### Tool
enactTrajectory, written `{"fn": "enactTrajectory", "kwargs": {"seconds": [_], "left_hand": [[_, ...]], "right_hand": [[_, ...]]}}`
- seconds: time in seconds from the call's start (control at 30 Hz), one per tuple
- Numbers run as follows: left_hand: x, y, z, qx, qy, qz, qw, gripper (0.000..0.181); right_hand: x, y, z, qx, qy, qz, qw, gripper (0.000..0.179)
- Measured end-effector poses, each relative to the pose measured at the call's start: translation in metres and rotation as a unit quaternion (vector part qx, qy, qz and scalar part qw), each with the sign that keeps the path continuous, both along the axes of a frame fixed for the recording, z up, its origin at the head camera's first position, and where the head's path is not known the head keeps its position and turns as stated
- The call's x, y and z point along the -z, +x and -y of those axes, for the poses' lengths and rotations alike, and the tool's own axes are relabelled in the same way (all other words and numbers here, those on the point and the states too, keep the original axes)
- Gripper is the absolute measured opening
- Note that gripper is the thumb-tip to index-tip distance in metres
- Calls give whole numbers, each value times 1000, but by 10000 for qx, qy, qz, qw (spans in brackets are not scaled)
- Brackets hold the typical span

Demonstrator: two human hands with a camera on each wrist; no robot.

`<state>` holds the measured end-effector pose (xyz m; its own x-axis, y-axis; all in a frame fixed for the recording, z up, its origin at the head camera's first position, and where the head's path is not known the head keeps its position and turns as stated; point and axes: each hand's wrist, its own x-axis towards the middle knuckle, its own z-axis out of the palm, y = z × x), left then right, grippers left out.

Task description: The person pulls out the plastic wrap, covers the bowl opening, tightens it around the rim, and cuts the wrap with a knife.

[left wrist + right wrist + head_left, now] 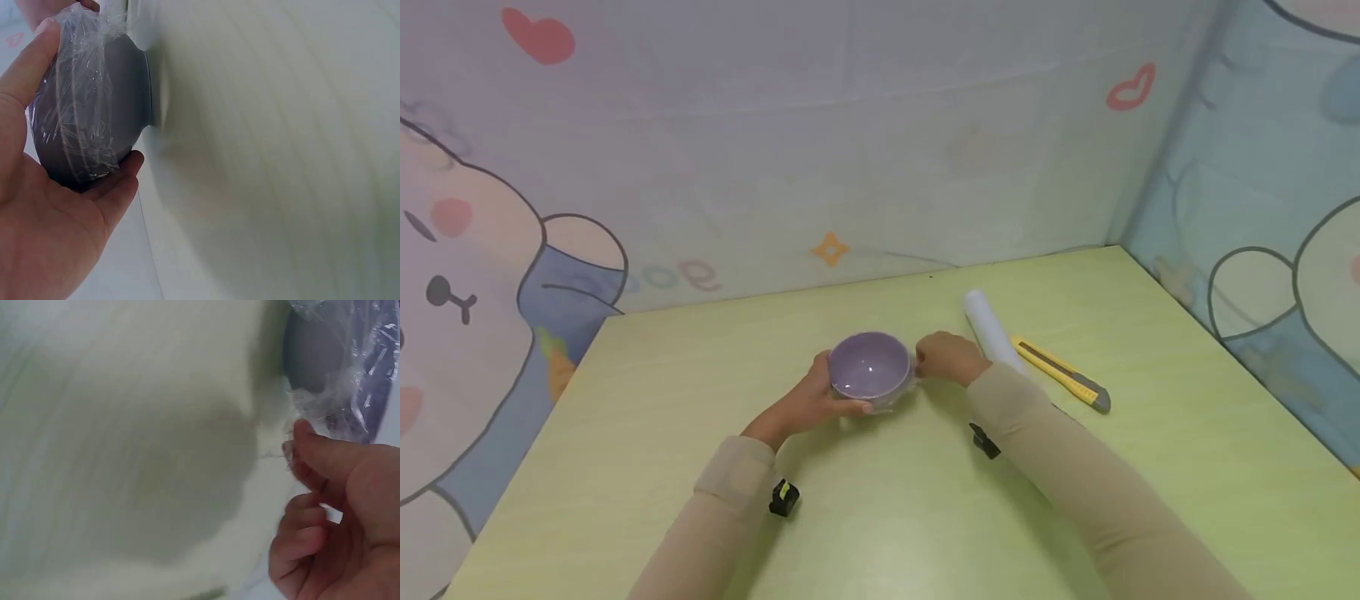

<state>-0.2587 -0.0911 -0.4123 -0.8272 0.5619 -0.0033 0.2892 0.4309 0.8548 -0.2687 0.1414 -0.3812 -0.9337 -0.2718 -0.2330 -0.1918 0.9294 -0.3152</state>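
Observation:
A purple bowl [869, 367] has clear plastic wrap [81, 94] clinging in wrinkles around its outer side. My left hand [811, 398] grips the bowl from the left, thumb on one side and fingers curled around the other. At the bowl's right side, my right hand [951, 357] pinches a loose edge of the wrap between thumb and forefinger. In the right wrist view the wrap [350, 381] runs from the bowl to those fingertips, and the other fingers are curled in. The left wrist view shows the bowl's foot close over the table.
A white roll [988, 329] lies behind my right forearm, partly hidden by it. Right of it is a yellow utility knife [1060, 373] on the pale green table [880, 533]. A printed cloth backdrop [880, 167] stands along the table's back and right edges.

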Motion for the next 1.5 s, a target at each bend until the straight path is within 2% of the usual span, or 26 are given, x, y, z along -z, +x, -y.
{"fn": "enactTrajectory", "kwargs": {"seconds": [0.13, 0.2, 0.27, 0.33, 0.43, 0.5, 0.57, 0.6, 0.63, 0.67, 0.73, 0.87, 0.9, 1.03, 1.1, 1.2, 1.27, 1.33, 1.4, 1.43, 1.5], "left_hand": [[0, 0, 0, 47, -11, -28, 10000, 99], [0, -1, -1, 52, -24, -26, 10000, 99], [0, -1, -1, 61, -51, -12, 10000, 99], [0, -1, -1, 106, -68, -3, 9999, 99], [-2, 1, -1, 86, -142, 5, 9999, 100], [-3, 2, 0, 12, -222, 16, 9998, 101], [-4, 2, 0, -73, -318, 16, 9995, 102], [-4, 2, 0, -102, -346, 2, 9993, 102], [-5, 2, 1, -114, -346, 6, 9993, 102], [-4, 2, 1, -96, -342, -11, 9994, 101], [-4, 1, 2, -32, -284, -45, 9996, 100], [-3, 1, 2, 66, -164, -8, 9998, 99], [-3, 1, 2, 67, -154, 1, 9999, 100], [-2, 2, 1, 10, -224, 64, 9997, 101], [-2, 3, 1, 11, -252, 85, 9996, 101], [-1, 3, 1, 38, -232, 92, 9997, 101], [-1, 3, 1, 94, -196, 34, 9998, 101], [-2, 3, 1, 73, -216, 27, 9997, 100], [-3, 3, 1, 41, -240, 27, 9997, 100], [-3, 3, 1, 35, -254, 17, 9997, 100], [-4, 2, 1, 19, -268, 37, 9996, 100]], "right_hand": [[8, -2, 3, 365, -955, 151, 9946, 17], [13, -2, 4, 590, -1600, 391, 9846, 20], [17, -4, 4, 857, -2266, 713, 9676, 20], [23, -5, 3, 1070, -2951, 963, 9446, 18], [27, -5, 1, 1412, -3881, 1361, 9005, 19], [27, -2, 1, 1677, -4412, 1578, 8674, 19], [24, 3, 1, 2023, -4901, 1785, 8289, 24], [23, 6, 2, 2186, -5077, 1845, 8127, 27], [22, 9, 3, 2326, -5208, 1863, 8000, 30], [21, 12, 5, 2435, -5286, 1845, 7920, 33], [21, 17, 10, 2628, -5359, 1747, 7831, 36], [25, 24, 19, 2730, -5259, 1284, 7953, 19], [26, 25, 20, 2757, -5263, 1174, 7958, 16], [33, 27, 24, 2893, -5308, 869, 7918, 25], [37, 26, 27, 2951, -5205, 846, 7967, 27], [39, 25, 32, 3028, -4840, 834, 8168, 24], [39, 23, 34, 3016, -4440, 792, 8400, 20], [37, 21, 34, 2932, -3855, 673, 8723, 15], [36, 19, 33, 2778, -3401, 591, 8965, 14], [35, 19, 32, 2699, -3216, 554, 9059, 14], [34, 18, 29, 2588, -3125, 512, 9125, 18]]}}
